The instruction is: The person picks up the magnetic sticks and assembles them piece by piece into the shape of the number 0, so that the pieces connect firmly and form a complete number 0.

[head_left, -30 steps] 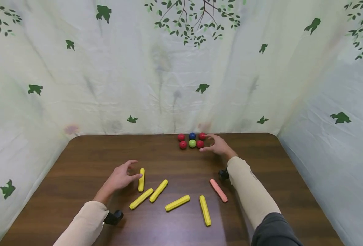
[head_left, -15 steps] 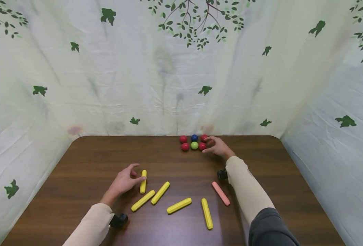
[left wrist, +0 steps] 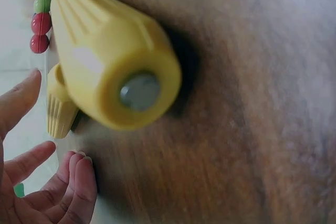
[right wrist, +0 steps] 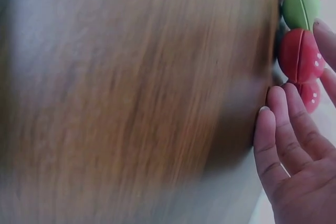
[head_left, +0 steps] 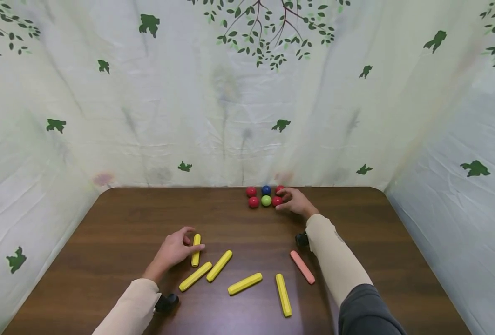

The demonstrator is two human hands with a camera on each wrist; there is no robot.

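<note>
My left hand [head_left: 175, 249] is over a yellow ridged stick [head_left: 196, 258], its thumb crossing in front of it. In the left wrist view the thumb and fingers are spread, with a gap around that stick [left wrist: 59, 114]. At the far edge my right hand [head_left: 296, 203] is beside the right-hand pair of red balls [head_left: 277, 201], fingers apart and gently bent. The right wrist view shows its fingertips close to a red ball [right wrist: 299, 56]; whether they touch cannot be told. A green ball [head_left: 266, 200], a blue ball [head_left: 266, 190] and two more red balls [head_left: 253, 202] complete two short rows.
Several other yellow sticks [head_left: 245, 284] lie scattered in the middle and front of the brown wooden table [head_left: 125, 218]. A pink stick [head_left: 302, 267] lies to their right, near my right forearm. Behind the table hangs a white leaf-print curtain [head_left: 230, 139].
My left hand has moved a little right and closer over the nearest yellow stick. My right hand stays by the red balls, and the whole head view has shifted slightly.
</note>
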